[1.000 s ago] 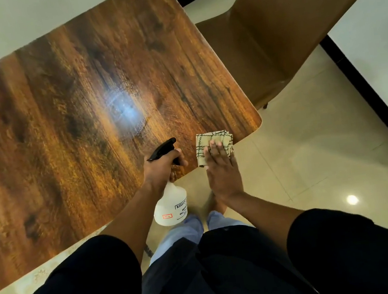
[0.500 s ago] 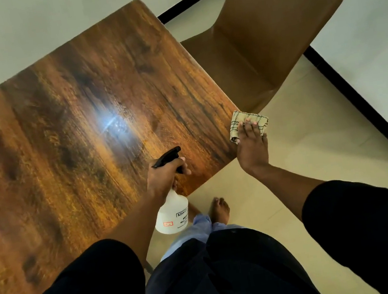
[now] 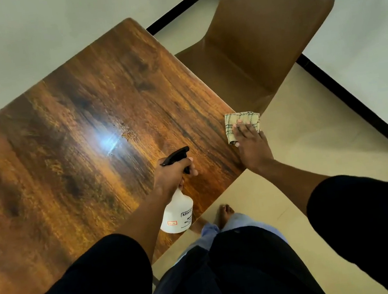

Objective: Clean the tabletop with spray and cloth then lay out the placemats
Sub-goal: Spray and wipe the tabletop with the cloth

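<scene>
A glossy dark wooden tabletop point(image 3: 76, 151) fills the left of the view. My left hand point(image 3: 172, 174) grips the neck of a white spray bottle point(image 3: 177, 214) with a black trigger head, held over the table's near right edge. My right hand point(image 3: 252, 146) lies flat, fingers straight, pressing a folded checked cloth point(image 3: 241, 121) onto the table's right corner. A few small droplets show near the bright light reflection point(image 3: 109, 140) on the wood. No placemats are in view.
A brown chair point(image 3: 260, 38) stands just beyond the table's right end, close to the cloth. Cream floor tiles point(image 3: 313, 150) lie to the right, edged by a black skirting point(image 3: 356, 104) along the pale wall. My bare feet point(image 3: 225, 214) stand by the table's near edge.
My right hand has slid the cloth from the near edge to the right corner of the table. The left hand keeps its hold on the spray bottle, and my view has shifted.
</scene>
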The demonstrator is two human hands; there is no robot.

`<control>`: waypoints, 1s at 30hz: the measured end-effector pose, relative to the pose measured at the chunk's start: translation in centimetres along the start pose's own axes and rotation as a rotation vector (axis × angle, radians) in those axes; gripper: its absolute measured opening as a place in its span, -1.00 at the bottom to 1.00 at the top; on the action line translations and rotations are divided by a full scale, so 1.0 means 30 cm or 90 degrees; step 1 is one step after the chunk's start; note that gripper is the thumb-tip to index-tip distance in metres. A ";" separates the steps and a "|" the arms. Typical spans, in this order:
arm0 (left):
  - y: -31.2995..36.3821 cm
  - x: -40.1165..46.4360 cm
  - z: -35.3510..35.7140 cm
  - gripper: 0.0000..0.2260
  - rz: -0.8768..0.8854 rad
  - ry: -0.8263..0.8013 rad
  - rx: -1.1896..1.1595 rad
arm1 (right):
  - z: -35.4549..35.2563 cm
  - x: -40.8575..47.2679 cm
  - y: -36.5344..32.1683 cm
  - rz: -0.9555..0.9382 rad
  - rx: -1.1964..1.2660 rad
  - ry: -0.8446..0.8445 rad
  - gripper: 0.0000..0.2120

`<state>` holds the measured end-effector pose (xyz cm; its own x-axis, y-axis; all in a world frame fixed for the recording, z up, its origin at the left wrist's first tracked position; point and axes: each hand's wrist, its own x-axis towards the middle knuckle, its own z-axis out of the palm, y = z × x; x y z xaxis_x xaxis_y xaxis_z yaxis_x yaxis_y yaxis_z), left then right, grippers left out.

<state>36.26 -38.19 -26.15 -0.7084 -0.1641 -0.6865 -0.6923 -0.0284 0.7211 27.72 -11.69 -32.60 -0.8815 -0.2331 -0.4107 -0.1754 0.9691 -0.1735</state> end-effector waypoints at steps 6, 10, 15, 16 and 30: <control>0.031 0.026 0.004 -0.82 -0.006 -0.005 -0.001 | 0.015 -0.062 0.014 -0.012 -0.016 -0.004 -0.40; 0.061 0.066 0.027 -0.82 -0.010 0.016 -0.028 | -0.011 0.000 0.017 -0.034 -0.039 -0.026 -0.39; 0.110 0.112 0.074 -0.84 -0.012 0.065 -0.075 | -0.093 0.172 0.026 -0.123 -0.078 -0.066 -0.38; 0.129 0.115 0.084 -0.85 -0.011 0.076 -0.084 | -0.115 0.217 0.019 -0.143 -0.080 -0.077 -0.38; 0.301 0.213 0.256 -0.86 0.009 0.158 -0.142 | -0.170 0.319 0.147 -0.301 -0.103 -0.117 -0.40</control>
<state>24.43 -31.93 -24.76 -0.6431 -0.4007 -0.6526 -0.6164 -0.2347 0.7516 16.28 -9.24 -32.72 -0.6011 -0.6433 -0.4741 -0.6130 0.7518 -0.2430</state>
